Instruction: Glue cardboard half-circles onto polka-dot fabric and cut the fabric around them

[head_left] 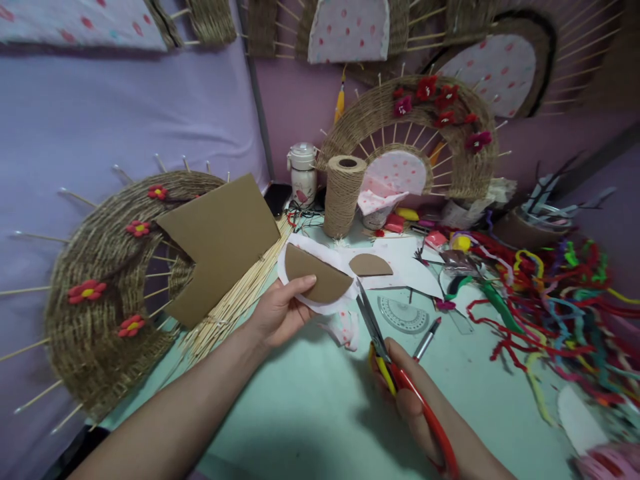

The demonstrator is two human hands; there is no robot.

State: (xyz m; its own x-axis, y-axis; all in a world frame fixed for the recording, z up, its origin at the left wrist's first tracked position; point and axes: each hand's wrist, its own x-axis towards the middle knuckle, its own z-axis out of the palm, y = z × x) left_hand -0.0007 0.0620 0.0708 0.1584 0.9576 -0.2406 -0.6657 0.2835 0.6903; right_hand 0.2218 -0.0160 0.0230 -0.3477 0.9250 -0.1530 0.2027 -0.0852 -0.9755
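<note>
At the left edge of the pale green surface stands a brown twine-wrapped arch with red flowers, partly hidden by a notched brown cardboard sheet; pale thin wooden sticks lie alongside. Near the surface's middle, the left hand pinches a brown cardboard half-disc over white cloth, thumb on top. A brown twine spool stands toward the back edge. The right hand curls around red-and-yellow-handled scissors, blades slightly parted. Beyond them lies a clear plastic protractor; multicoloured fuzzy stems heap along the right edge.
</note>
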